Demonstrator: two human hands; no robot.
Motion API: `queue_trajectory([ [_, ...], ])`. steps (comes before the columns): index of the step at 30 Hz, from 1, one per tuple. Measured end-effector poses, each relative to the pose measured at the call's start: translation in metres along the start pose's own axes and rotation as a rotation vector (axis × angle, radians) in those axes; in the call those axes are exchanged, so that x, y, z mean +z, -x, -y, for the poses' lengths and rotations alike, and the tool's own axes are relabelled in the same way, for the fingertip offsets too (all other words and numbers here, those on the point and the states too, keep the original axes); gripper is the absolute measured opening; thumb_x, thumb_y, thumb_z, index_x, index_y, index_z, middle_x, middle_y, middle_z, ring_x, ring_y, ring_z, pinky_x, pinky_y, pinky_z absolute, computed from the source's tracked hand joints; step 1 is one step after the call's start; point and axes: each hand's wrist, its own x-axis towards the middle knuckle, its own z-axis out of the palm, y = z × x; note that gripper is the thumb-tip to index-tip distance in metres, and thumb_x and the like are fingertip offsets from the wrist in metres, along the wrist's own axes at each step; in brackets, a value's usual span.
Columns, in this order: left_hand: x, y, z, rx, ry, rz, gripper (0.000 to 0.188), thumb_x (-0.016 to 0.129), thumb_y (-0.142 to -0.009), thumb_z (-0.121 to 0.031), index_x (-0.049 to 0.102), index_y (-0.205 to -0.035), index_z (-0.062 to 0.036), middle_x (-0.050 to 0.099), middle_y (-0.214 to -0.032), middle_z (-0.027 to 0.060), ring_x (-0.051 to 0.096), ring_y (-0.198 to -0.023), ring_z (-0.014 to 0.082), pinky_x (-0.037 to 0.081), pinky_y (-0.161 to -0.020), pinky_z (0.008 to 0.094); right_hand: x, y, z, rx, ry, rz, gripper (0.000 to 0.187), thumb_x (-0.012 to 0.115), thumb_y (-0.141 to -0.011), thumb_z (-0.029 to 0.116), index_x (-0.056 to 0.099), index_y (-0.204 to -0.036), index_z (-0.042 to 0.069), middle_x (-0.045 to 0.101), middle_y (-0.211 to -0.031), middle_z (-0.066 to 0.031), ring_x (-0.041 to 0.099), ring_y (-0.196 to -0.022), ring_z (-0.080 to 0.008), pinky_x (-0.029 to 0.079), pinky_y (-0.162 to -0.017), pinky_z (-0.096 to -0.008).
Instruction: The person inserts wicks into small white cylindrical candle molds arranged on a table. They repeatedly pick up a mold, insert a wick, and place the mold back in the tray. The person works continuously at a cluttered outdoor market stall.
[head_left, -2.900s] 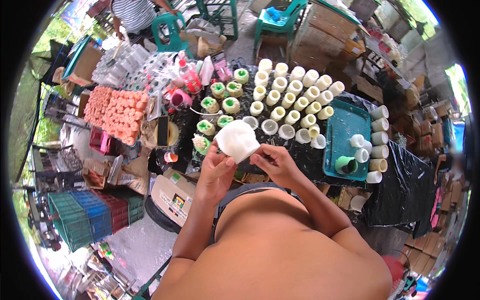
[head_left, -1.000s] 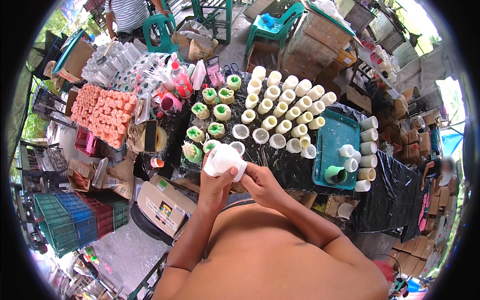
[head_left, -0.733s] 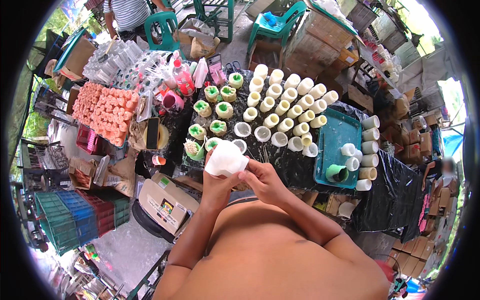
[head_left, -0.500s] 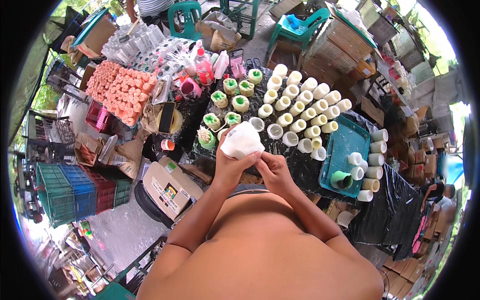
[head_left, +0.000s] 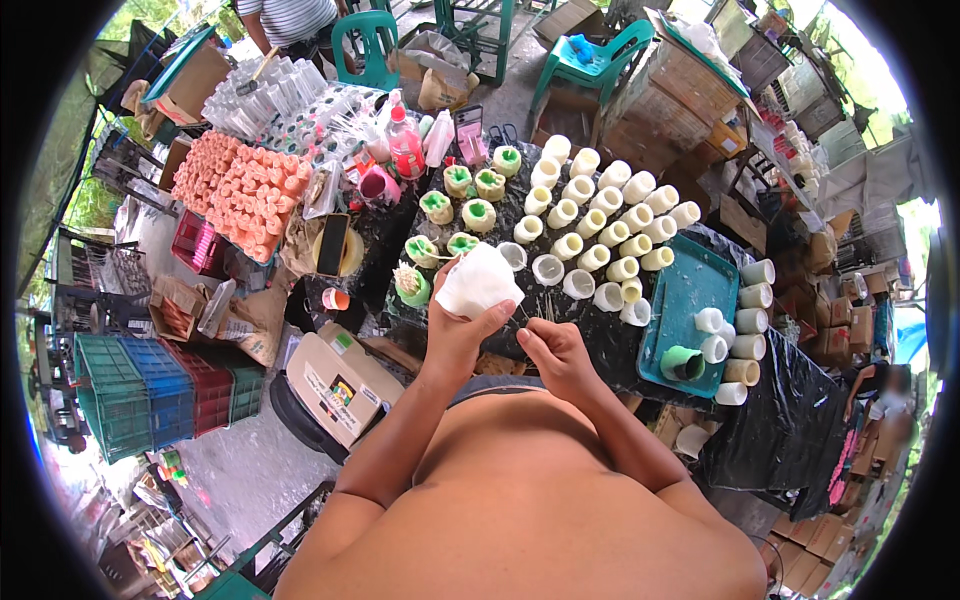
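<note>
My left hand [head_left: 455,338] is wrapped round a white, rounded, cup-like piece [head_left: 478,282], tilted in front of my body; its exact kind I cannot make out. Just to its right, my right hand [head_left: 555,352] is closed in a pinch on a thin strand or stick [head_left: 521,312] that runs toward the white piece. Whether the strand enters the piece is too small to tell. Beyond my hands, green-topped pale cups [head_left: 479,214] stand on the black-covered table [head_left: 455,318]. Rows of cream-coloured cylindrical cups [head_left: 594,257] stand to the right of these.
A teal tray [head_left: 657,350] at the right holds a green cup [head_left: 682,364] and several white ones. Peach-coloured moulded pieces [head_left: 262,197] and a pink bottle [head_left: 406,142] are at the far left. A beige box [head_left: 335,385] stands beside my left arm; a person [head_left: 290,18] stands beyond the table.
My right hand has drawn slightly down and right from the white piece, so the thin strand shows between them. At the far left, the person shows more fully.
</note>
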Motion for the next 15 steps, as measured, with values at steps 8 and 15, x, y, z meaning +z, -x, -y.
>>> queue_trajectory([
  [8,-0.008,0.0,0.003,0.002,0.309,-0.001,0.067,0.048,-0.11,-0.056,0.037,-0.157,-0.01,0.061,-0.138,0.0087,0.062,-0.128,0.0242,0.054,-0.103,0.0445,0.006,0.005,-0.01,0.015,-0.044,0.038,0.035,0.061,-0.108,0.015,0.049,-0.078,0.0,0.033,-0.061,0.0002,0.03,-0.06,-0.0058,0.028,-0.05,-0.0315],
  [15,-0.008,-0.006,-0.002,-0.116,0.391,-0.129,0.046,0.046,-0.112,-0.052,0.052,-0.136,-0.0128,0.066,-0.129,0.0091,0.069,-0.116,0.0256,0.057,-0.098,0.0452,0.008,0.006,-0.009,0.086,-0.077,0.094,0.035,0.061,-0.108,0.016,0.051,-0.079,0.0,0.036,-0.062,0.0026,0.032,-0.06,-0.0052,0.029,-0.05,-0.0313],
])
